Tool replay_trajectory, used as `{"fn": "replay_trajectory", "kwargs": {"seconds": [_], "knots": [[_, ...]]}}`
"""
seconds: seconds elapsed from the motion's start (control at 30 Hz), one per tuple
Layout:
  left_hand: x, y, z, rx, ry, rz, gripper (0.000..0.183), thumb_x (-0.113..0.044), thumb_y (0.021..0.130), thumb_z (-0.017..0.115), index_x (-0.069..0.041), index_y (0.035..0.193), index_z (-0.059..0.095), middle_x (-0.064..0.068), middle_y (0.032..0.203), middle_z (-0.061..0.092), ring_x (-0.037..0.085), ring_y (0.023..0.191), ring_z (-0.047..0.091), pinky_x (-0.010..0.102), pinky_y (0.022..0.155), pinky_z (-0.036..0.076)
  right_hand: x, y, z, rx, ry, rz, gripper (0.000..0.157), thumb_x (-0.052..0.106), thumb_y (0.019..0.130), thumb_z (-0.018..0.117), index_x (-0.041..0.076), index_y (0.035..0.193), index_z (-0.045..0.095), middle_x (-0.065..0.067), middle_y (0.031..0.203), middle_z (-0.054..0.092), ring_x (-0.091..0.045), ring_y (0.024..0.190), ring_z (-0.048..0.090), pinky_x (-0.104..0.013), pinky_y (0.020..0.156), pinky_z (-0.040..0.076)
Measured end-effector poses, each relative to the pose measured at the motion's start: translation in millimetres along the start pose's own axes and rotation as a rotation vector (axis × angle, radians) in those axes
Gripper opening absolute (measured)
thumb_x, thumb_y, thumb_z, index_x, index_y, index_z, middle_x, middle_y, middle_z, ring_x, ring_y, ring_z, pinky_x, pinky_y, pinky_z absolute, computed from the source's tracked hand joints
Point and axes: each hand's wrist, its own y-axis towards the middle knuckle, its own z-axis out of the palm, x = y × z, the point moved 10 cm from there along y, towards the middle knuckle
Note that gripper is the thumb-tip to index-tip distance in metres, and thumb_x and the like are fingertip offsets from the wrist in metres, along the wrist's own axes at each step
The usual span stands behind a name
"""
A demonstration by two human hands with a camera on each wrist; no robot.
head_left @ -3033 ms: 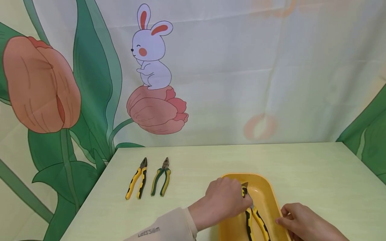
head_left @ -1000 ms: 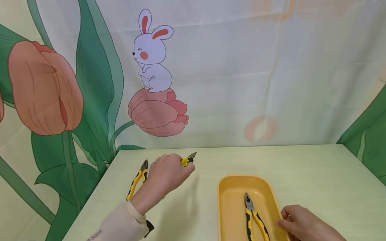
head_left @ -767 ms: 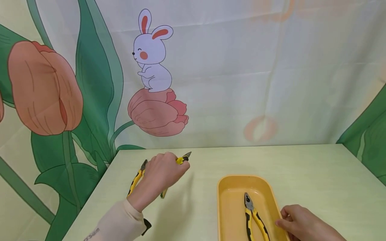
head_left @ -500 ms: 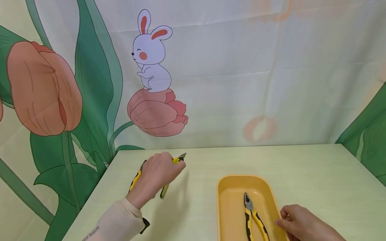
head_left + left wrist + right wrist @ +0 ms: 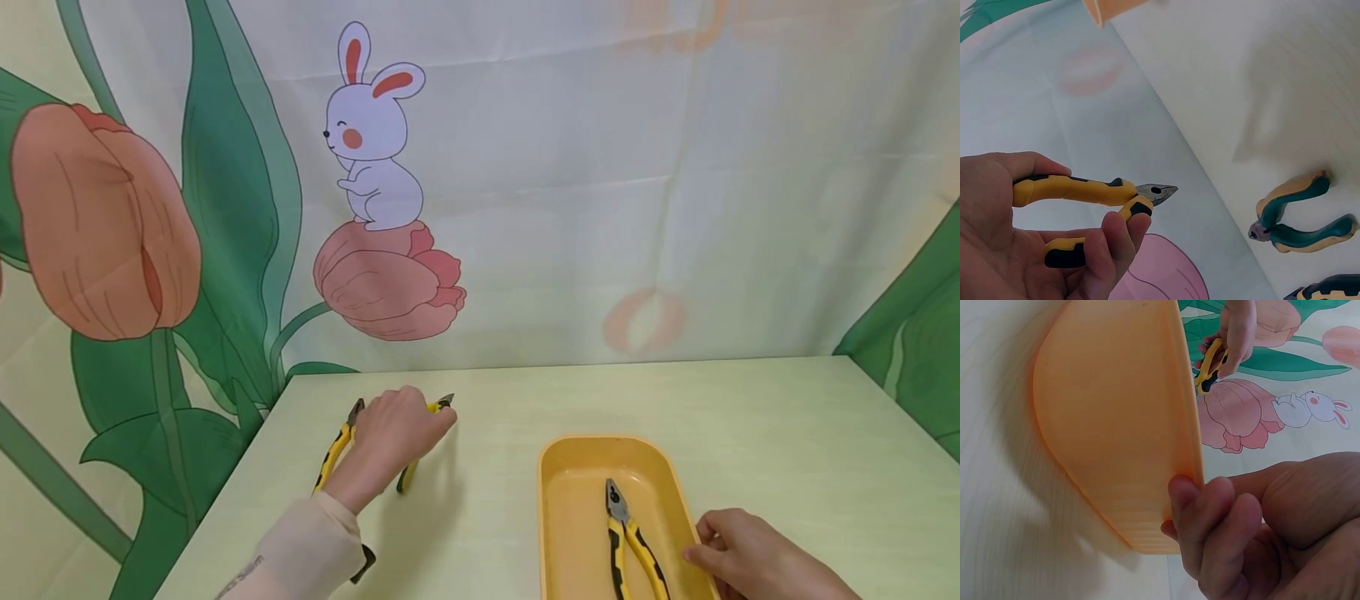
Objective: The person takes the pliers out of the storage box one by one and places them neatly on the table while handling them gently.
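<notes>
My left hand [image 5: 400, 429] is raised over the left part of the table and grips pliers [image 5: 1082, 189] with yellow and black handles and a pointed metal nose. Beneath and beside it lie green-handled pliers [image 5: 1310, 215], mostly hidden by the hand in the head view. Further left are other yellow-and-black pliers [image 5: 333, 457], partly covered by the wrist. At the right, a yellow tray [image 5: 551, 500] contains one more pair of yellow-and-black pliers [image 5: 617, 504]. My right hand [image 5: 750, 550] pinches the tray's right rim between thumb and fingers.
The pale table [image 5: 480, 517] runs back to a hanging cloth [image 5: 547, 208] printed with a rabbit and tulips. Table surface separates the tray from the pliers on the left.
My left hand has lifted the pliers out of the tray and carried them left, shifting slightly further left over the last second. The right hand stays on the rim.
</notes>
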Motion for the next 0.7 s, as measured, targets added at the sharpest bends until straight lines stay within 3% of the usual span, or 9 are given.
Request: {"fn": "replay_trajectory", "kwargs": {"seconds": [0.33, 0.7], "knots": [[-2.8, 12.5, 20.0, 0.024, 0.024, 0.003, 0.045, -0.040, 0.084, 0.058, -0.014, 0.052, 0.039, -0.001, 0.054, 0.035, 0.017, 0.053, 0.036, 0.031, 0.052, 0.026, -1.1, 0.5, -1.4, -0.008, 0.008, -0.005, 0.016, 0.017, 0.097, 0.061, 0.005, 0.087, 0.056, -0.004, 0.064, 0.055, -0.015, 0.054, 0.048, -0.025, 0.056, 0.039], [-8.1, 23.7, 41.3, 0.034, 0.051, 0.008, 0.045, -0.039, 0.086, 0.059, -0.014, 0.053, 0.041, -0.001, 0.053, 0.036, 0.016, 0.052, 0.038, 0.029, 0.050, 0.027, 0.1, 0.4, -3.0, 0.002, 0.005, -0.004, 0.016, 0.016, 0.098, 0.059, 0.005, 0.087, 0.056, -0.004, 0.064, 0.055, -0.015, 0.054, 0.048, -0.025, 0.056, 0.040]]}}
